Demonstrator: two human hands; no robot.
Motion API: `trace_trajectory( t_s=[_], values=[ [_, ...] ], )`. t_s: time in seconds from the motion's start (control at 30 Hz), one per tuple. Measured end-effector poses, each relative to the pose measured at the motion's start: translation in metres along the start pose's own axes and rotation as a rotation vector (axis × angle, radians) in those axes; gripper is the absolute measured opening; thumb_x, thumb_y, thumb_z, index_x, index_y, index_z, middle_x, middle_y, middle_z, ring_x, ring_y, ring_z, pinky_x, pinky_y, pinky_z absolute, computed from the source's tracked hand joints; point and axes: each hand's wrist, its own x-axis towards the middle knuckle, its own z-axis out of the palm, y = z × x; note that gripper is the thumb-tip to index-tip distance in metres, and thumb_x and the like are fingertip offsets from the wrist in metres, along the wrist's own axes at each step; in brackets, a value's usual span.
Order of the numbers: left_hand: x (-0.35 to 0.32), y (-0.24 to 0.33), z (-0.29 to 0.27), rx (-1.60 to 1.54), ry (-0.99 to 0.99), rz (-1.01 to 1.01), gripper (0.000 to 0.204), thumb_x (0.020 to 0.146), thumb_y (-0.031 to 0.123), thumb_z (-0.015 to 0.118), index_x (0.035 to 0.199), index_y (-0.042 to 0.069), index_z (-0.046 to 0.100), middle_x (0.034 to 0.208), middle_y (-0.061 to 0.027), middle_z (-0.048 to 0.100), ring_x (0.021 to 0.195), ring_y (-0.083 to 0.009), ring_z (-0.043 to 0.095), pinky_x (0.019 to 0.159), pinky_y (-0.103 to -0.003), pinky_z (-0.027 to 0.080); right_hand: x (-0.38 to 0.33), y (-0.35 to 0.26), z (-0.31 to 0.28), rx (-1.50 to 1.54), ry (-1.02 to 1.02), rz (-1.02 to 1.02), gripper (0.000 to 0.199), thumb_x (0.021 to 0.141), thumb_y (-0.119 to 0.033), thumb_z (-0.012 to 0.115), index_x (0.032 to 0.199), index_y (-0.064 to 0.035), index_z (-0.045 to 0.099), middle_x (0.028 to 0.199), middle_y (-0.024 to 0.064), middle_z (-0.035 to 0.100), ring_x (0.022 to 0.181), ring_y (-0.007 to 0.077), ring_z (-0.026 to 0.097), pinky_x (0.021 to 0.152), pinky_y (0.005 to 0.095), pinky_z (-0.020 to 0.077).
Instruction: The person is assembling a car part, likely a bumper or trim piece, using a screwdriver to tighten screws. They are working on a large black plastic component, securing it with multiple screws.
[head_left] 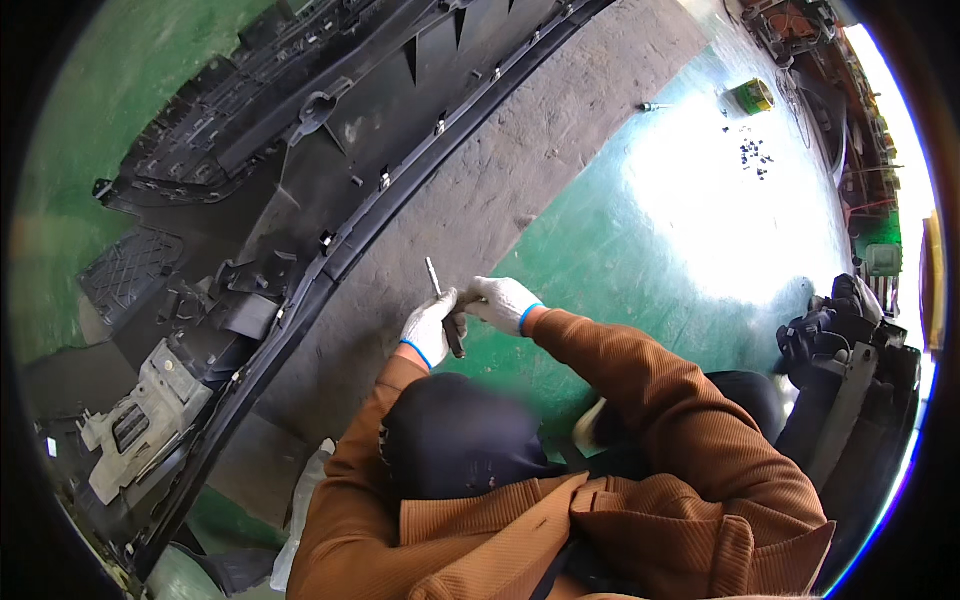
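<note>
My left hand (428,328), in a white knit glove with a blue cuff, is closed round a slim pale rod (432,272) that sticks up past the fingers. A small dark piece (457,337) hangs beside that hand, between it and the right one. My right hand (504,303), gloved the same way, has its fingers bent and pressed together close to the left fingertips. What they pinch is too small to make out. Left of both hands lies a large black plastic bumper-like panel (385,215) with a long curved edge and several small metal clips along it.
A grey-beige plastic bracket (150,415) and a black ribbed part (130,270) lie at the left. A mat (560,110) covers part of the green floor (590,240). Small dark fasteners (755,155) are scattered near a tipped tin (752,97). Black parts (845,345) stand at the right.
</note>
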Motion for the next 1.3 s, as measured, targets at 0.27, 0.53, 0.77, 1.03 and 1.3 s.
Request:
trace_trajectory(
  t_s=[0.27, 0.53, 0.77, 1.03, 1.3],
  values=[
    [-0.040, 0.032, -0.023, -0.053, 0.068, 0.167, 0.011, 0.104, 0.013, 0.067, 0.111, 0.005, 0.066, 0.084, -0.0064, 0.068, 0.069, -0.0185, 0.064, 0.064, -0.033, 0.054, 0.032, -0.023, 0.021, 0.197, 0.082, -0.341, 0.026, 0.087, -0.021, 0.082, 0.104, -0.0051, 0.072, 0.101, 0.0154, 0.076, 0.097, 0.0312, 0.074, 0.088, 0.0398, 0.0575],
    [-0.157, 0.020, -0.022, -0.070, 0.244, 0.429, 0.020, 0.100, -0.003, 0.062, 0.120, 0.001, 0.065, 0.100, -0.0119, 0.068, 0.084, -0.0221, 0.068, 0.076, -0.035, 0.060, -0.008, -0.066, 0.077, 0.705, -0.424, -0.129, 0.078, 0.095, -0.049, 0.078, 0.145, 0.0042, 0.052, 0.129, 0.0180, 0.071, 0.114, 0.0258, 0.070, 0.090, 0.0361, 0.0574],
    [-0.184, -0.006, -0.047, -0.197, 0.221, 0.582, 0.013, 0.103, 0.001, 0.060, 0.115, 0.004, 0.066, 0.105, -0.0118, 0.067, 0.089, -0.0235, 0.065, 0.080, -0.036, 0.057, -0.041, -0.079, 0.080, 0.544, -0.757, -0.204, 0.042, 0.100, -0.040, 0.066, 0.112, 0.0005, 0.070, 0.086, 0.0073, 0.070, 0.076, 0.0160, 0.067, 0.072, 0.0320, 0.0553],
    [-0.136, 0.003, -0.060, -0.216, 0.099, 0.652, 0.009, 0.107, 0.008, 0.059, 0.106, 0.005, 0.067, 0.101, -0.0103, 0.067, 0.090, -0.0223, 0.065, 0.081, -0.038, 0.055, -0.035, -0.051, 0.042, 0.702, -0.690, -0.082, 0.044, 0.095, -0.032, 0.069, 0.125, -0.0004, 0.067, 0.095, 0.0047, 0.068, 0.079, 0.0133, 0.066, 0.070, 0.0287, 0.0560],
    [-0.091, 0.021, -0.062, -0.372, 0.089, 0.713, 0.021, 0.110, 0.024, 0.058, 0.112, 0.004, 0.065, 0.109, -0.0073, 0.069, 0.105, -0.0259, 0.066, 0.098, -0.042, 0.054, -0.032, -0.033, 0.006, 0.610, -0.421, 0.047, 0.036, 0.090, -0.027, 0.069, 0.116, -0.0017, 0.073, 0.081, -0.0022, 0.058, 0.069, 0.0088, 0.052, 0.061, 0.0261, 0.0436]
  ],
)
